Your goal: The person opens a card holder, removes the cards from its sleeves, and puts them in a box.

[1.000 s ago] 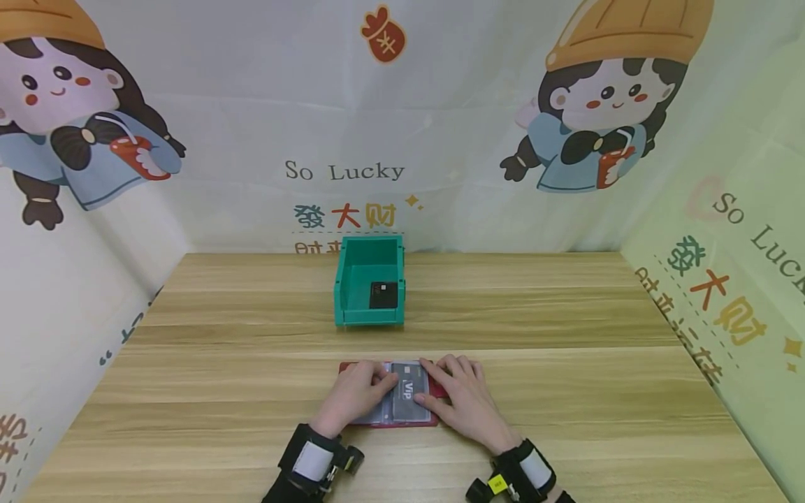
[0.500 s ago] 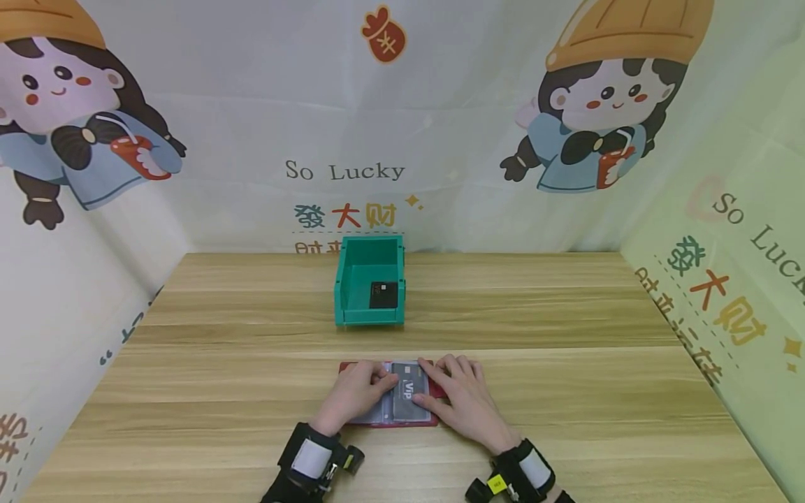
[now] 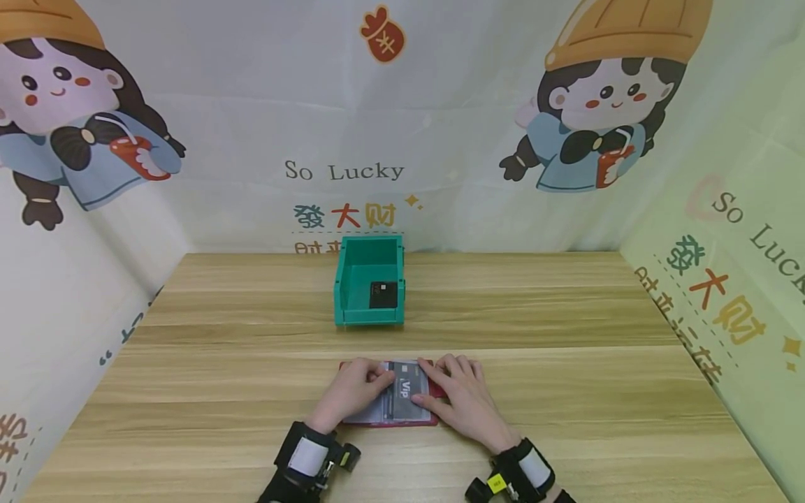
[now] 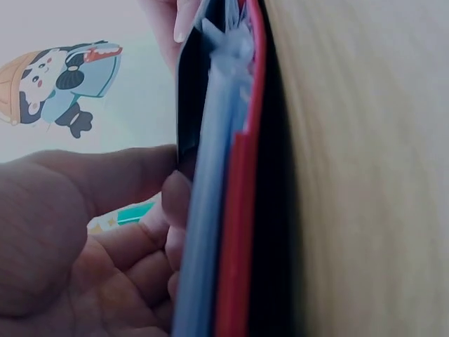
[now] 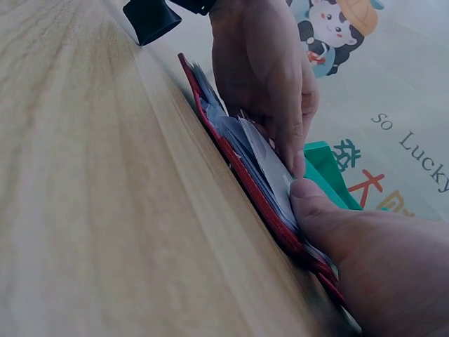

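Observation:
A red card holder (image 3: 434, 421) with clear plastic sleeves lies opened out on the table. On its right-hand page is a grey card (image 3: 405, 409) marked "Vip". My left hand (image 3: 353, 391) pinches the card's left edge between thumb and fingers. In the left wrist view, the dark card (image 4: 191, 105) stands tilted away from the sleeves (image 4: 200, 232) at that edge. My right hand (image 3: 465, 402) rests on the right side of the holder. Its thumb (image 5: 312, 200) presses on the card's face, and its other fingers spread over the red cover.
Behind the holder stands a green bin (image 3: 370, 320) with a black card (image 3: 383, 295) lying inside. The wooden table (image 3: 566, 300) reaches back to a printed cloth backdrop (image 3: 453, 140), which also hangs at both sides.
My left hand has shifted slightly left, and the Vip card has slid a little the same way with it. The right hand has hardly moved.

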Tool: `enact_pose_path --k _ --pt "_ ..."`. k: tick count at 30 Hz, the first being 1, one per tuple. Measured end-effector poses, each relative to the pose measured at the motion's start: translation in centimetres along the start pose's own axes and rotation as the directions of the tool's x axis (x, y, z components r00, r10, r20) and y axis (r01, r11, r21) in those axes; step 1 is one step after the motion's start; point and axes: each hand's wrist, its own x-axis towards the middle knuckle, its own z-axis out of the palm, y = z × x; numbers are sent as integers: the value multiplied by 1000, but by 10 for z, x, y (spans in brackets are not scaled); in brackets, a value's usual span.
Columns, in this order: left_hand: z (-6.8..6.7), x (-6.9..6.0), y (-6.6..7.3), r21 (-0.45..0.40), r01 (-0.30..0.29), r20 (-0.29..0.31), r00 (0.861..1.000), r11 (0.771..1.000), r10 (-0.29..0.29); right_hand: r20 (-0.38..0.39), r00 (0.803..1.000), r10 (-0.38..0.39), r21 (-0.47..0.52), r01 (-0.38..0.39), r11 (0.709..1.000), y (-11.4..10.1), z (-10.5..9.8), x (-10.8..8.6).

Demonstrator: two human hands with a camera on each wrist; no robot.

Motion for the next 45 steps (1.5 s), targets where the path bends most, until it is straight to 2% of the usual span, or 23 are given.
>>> enact_pose_path --k 7,15,32,45 --pt "1 -1 3 6 11 -21 1000 1000 -11 1 1000 0 -11 0 1000 1 0 1" --pt "1 2 -2 -13 30 -25 999 999 -30 4 1000 2 -10 -2 1000 1 1 0" --pt "-8 4 -10 -61 40 2 999 997 -40 43 999 29 37 -31 999 0 0 1" --pt "-19 8 -22 -127 4 54 999 992 3 20 1000 3 20 -3 1000 1 0 1"
